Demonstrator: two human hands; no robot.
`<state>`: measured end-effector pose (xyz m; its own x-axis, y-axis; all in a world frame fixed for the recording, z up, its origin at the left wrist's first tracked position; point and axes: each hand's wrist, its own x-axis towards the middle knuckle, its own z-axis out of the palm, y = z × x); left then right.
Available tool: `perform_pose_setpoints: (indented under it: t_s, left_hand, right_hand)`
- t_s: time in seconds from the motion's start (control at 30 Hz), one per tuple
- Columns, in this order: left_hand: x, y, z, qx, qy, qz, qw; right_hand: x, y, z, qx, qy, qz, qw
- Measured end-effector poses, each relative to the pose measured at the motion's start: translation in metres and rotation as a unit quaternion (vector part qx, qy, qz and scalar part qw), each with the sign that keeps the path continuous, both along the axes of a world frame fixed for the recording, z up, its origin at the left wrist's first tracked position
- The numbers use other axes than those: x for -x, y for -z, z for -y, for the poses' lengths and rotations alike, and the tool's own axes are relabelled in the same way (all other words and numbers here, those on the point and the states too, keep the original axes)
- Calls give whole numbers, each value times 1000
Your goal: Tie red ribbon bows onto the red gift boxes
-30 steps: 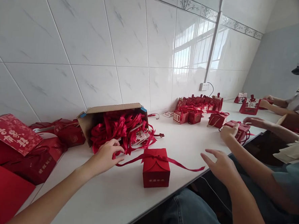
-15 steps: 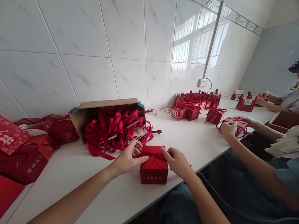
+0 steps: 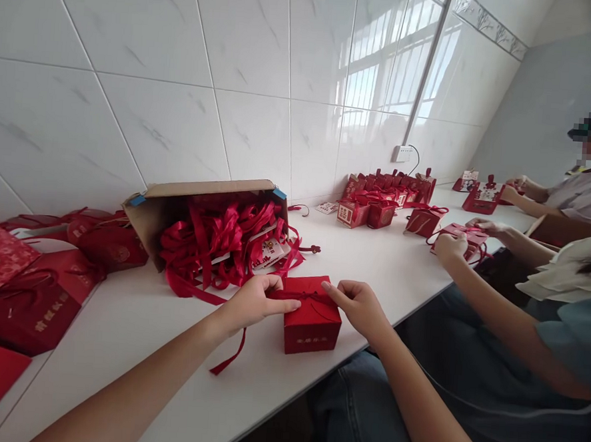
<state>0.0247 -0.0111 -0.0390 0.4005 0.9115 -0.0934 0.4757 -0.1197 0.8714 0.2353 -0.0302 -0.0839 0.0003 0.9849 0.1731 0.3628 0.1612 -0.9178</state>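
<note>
A small red gift box [image 3: 311, 334] with gold lettering on its front stands upright on the white table [image 3: 166, 373]. A dark red ribbon [image 3: 230, 360] runs across the box's top, and one tail trails onto the table at the left. My left hand [image 3: 258, 302] is closed on the ribbon at the box's left top edge, thumb stretched over the lid. On the other side my right hand [image 3: 363, 308] pinches the ribbon near the top right corner, its fingers curled. The ribbon's right end is hidden by that hand.
Behind the box, a cardboard carton [image 3: 145, 228] lies on its side, spilling red ribbons [image 3: 224, 233] and cards. Red boxes [image 3: 55, 300] crowd the left. Finished-looking red boxes [image 3: 381, 199] line the wall. At right, a co-worker's hands [image 3: 451, 247] handle another box; a second person sits beyond.
My left hand has closed from spread fingers onto the ribbon and drawn it taut to the left. A ribbon tail now shows below it. The view has shifted slightly.
</note>
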Motion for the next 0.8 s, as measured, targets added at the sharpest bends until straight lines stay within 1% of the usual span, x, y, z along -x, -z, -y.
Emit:
perform_pose_setpoints:
  t_s: [0.07,0.23,0.37,0.43,0.5,0.57,0.63,0.73,0.8]
  left_hand:
    - [1,0,-1,-22,-5,-13,1000]
    - [7,-2,-5,-65,4,-45,997]
    - [9,-5,-5,-55,30,-61,996]
    - [9,-5,-5,-39,58,-66,995]
    - [11,-4,-6,-30,78,-72,994]
    - [12,-4,-5,-38,74,-73,994]
    - [13,-7,-3,-64,56,-69,994]
    - [8,-16,5,-128,34,-45,990]
    - [-1,-25,11,-154,49,-11,987]
  right_hand:
    - [-1,0,0,1,0,-3,1000]
    - [-8,4,-3,12,-8,-4,1000]
    - [-14,1,2,24,-15,-8,1000]
    - [-19,-4,10,47,-39,-45,997]
    - [-23,-11,18,73,-82,-130,985]
    - [-26,-17,25,80,-129,-228,962]
    - [-27,-22,30,70,-162,-284,943]
    - [-22,-25,33,61,-191,-298,933]
    - [-17,-26,34,57,-205,-284,935]
